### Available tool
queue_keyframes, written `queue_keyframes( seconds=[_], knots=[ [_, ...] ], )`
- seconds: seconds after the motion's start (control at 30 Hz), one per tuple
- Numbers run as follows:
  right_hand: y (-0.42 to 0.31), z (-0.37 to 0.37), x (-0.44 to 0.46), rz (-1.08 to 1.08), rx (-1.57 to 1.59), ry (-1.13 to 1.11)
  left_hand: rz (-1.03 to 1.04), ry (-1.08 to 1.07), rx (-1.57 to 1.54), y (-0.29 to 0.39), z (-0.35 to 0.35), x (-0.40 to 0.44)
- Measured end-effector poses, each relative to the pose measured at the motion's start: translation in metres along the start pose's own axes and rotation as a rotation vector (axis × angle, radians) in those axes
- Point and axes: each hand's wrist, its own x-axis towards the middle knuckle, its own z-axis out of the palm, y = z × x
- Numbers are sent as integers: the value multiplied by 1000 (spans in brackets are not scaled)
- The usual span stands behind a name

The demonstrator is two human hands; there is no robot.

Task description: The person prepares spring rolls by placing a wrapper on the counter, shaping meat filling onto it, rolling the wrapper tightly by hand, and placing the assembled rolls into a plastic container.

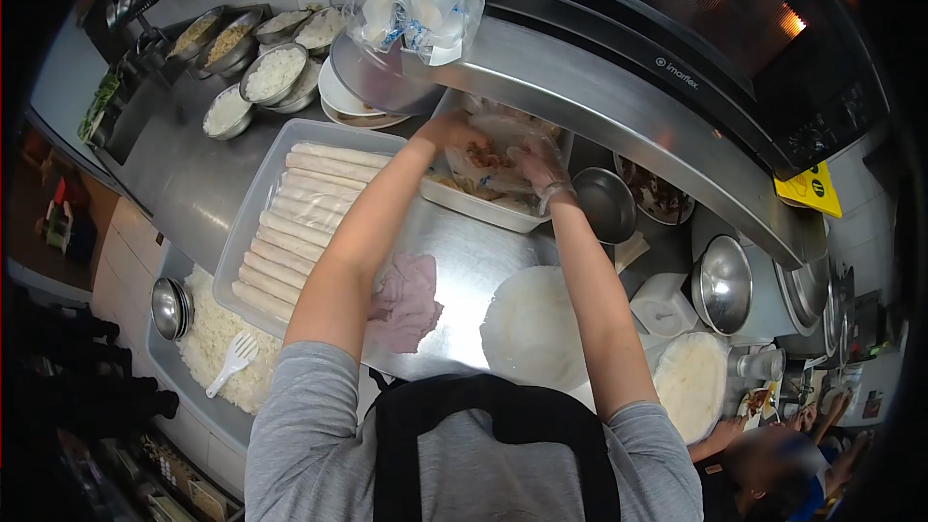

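Observation:
Both my hands reach into a white rectangular tub (483, 205) under the steel shelf. My left hand (447, 131) is at a clear plastic bag (498, 130) in the tub, its fingers partly hidden by the plastic. My right hand (543, 170), in a clear plastic glove, is on the bag's right side, its fingers bent against the plastic. Reddish-brown food (483, 157) shows between the hands. A pink cloth (406, 302) lies on the steel table below, with a round pale wrapper sheet (530, 325) to its right.
At left, a plastic tray (230, 266) holds several long white rolls. Beyond it stand bowls of rice (275, 74). A rice bin (208, 353) is at lower left. The steel shelf (599, 121) with a microwave (677, 34) overhangs the tub. Another person (764, 469) is at lower right.

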Motion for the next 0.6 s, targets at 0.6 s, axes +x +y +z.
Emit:
queue_keyframes(
  seconds=[0.6],
  knots=[
    [-43,-34,-18,-50,-44,-19,-108,-210,-910,-11,36,12]
  ],
)
